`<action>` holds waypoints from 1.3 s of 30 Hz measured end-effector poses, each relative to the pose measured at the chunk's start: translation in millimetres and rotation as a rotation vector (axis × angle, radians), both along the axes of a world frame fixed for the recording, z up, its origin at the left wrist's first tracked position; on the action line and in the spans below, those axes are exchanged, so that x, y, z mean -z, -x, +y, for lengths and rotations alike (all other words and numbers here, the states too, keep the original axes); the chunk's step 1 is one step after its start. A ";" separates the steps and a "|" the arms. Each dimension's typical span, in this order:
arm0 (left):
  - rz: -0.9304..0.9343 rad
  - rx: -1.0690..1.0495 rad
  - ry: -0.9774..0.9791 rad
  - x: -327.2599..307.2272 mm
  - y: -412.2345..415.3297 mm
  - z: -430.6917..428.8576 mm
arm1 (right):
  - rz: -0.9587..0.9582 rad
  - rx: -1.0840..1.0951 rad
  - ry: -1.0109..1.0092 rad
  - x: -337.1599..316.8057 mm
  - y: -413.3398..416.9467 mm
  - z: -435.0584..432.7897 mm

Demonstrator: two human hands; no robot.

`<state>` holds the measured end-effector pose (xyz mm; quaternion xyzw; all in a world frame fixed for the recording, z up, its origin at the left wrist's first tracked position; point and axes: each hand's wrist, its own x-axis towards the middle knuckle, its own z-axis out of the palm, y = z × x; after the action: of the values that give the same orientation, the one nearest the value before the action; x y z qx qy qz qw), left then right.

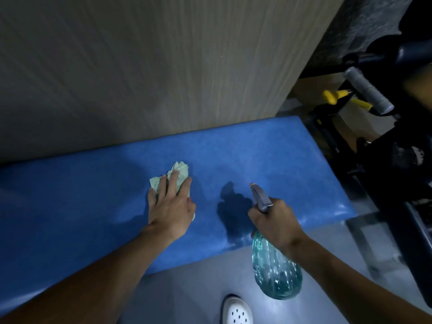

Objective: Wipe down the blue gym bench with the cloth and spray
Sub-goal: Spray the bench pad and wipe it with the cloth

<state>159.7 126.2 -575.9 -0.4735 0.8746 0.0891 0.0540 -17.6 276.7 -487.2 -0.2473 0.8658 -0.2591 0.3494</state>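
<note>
The blue gym bench [268,155] runs across the middle of the view against a wooden wall. My left hand [171,204] presses flat, fingers straight, on a crumpled pale green cloth [180,170] lying on the bench top. My right hand [274,222] grips the neck of a clear teal spray bottle [275,270], held above the bench's near edge with its grey nozzle [260,195] pointing toward the bench. The bottle's shadow falls on the padding between my hands.
A wood-grain wall panel [163,66] stands behind the bench. Black gym machine frame [397,174] with a grey handle [367,90] and yellow parts [332,95] crowds the right side. Grey floor [187,288] lies below, with a white perforated shoe [237,311].
</note>
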 end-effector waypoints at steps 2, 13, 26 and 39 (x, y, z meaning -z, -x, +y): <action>0.019 -0.033 -0.001 0.3 -23.5 -4.4 | 0.066 -0.015 -0.021 1.4 -15.8 -7.0; 0.025 -0.186 -0.012 -2.2 -146.7 -19.1 | -0.036 -0.133 0.035 1.5 -122.6 -56.8; 0.089 -0.409 -0.043 -1.6 -281.9 -28.4 | -0.152 -0.302 0.064 15.9 -239.0 -109.2; 0.109 -0.563 -0.072 -5.2 -399.1 -29.2 | -0.197 -0.505 0.058 20.3 -355.7 -164.9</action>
<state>558.7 97.0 -570.7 -0.6899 0.7067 0.1569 -0.0033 338.1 111.7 -507.5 -0.4386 0.7308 -0.2112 0.4784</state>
